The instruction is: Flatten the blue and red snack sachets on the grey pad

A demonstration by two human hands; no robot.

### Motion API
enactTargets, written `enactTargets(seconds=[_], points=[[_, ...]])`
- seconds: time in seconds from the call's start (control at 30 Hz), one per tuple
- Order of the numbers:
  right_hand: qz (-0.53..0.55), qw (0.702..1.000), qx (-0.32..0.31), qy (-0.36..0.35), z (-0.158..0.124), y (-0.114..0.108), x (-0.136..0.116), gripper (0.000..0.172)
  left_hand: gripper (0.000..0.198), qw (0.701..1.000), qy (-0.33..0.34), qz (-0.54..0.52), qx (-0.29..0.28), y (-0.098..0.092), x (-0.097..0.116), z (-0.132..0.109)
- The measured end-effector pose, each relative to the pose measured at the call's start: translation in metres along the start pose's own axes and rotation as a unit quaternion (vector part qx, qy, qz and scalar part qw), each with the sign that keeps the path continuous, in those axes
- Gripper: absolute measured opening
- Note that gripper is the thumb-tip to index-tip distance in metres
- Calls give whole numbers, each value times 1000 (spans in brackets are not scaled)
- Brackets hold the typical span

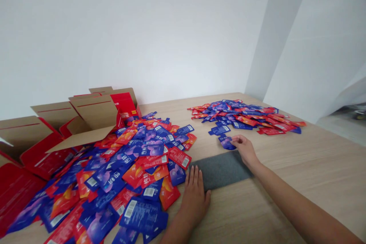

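My right hand pinches a blue pouch by its edge, just beyond the far right corner of a dark grey mat. Flat against the table at the mat's left end lies my left hand, fingers stretched out and nothing held. Close to its left spreads a large heap of blue and red pouches, some showing barcodes. Past my right hand is a second, smaller pile of pouches. One loose blue pouch lies at that pile's near edge.
Several open red cardboard boxes with brown inner flaps stand at the left, behind and beside the large heap. The wooden table meets a white wall at the back. A grey wall strip rises at the right.
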State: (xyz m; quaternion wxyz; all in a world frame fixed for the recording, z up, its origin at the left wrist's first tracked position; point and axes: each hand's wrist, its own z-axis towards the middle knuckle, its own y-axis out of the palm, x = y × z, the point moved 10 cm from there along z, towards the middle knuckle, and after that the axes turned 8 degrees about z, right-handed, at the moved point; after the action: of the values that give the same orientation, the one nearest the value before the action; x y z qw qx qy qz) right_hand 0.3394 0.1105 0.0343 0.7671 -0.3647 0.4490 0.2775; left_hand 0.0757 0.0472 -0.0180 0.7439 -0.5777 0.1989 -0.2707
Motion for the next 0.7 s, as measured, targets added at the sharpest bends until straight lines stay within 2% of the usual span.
enactTargets(seconds=[0.1,0.17,0.27,0.37,0.47,0.57,0.7], points=[[48,998,-38,-6,-36,17,-19,15,58,1000,6,1,5,-1,2,0],[56,992,-110,-29,-68,38,-33,10,58,1000,10,2,8,-3,3,1],[-32,973,-191,-123,-113,65,-57,15,57,1000,11,8,21,-7,4,0],[-149,946,-190,-217,-137,81,-72,31,56,999,13,5,31,-8,4,0],[-238,913,-194,-268,-148,102,-69,43,57,999,11,5,32,-5,3,0],[-287,889,-209,-288,-148,112,-54,46,58,999,8,11,34,-3,2,-1],[-330,880,-227,-256,-123,94,-25,48,59,999,5,16,33,-1,1,-1]])
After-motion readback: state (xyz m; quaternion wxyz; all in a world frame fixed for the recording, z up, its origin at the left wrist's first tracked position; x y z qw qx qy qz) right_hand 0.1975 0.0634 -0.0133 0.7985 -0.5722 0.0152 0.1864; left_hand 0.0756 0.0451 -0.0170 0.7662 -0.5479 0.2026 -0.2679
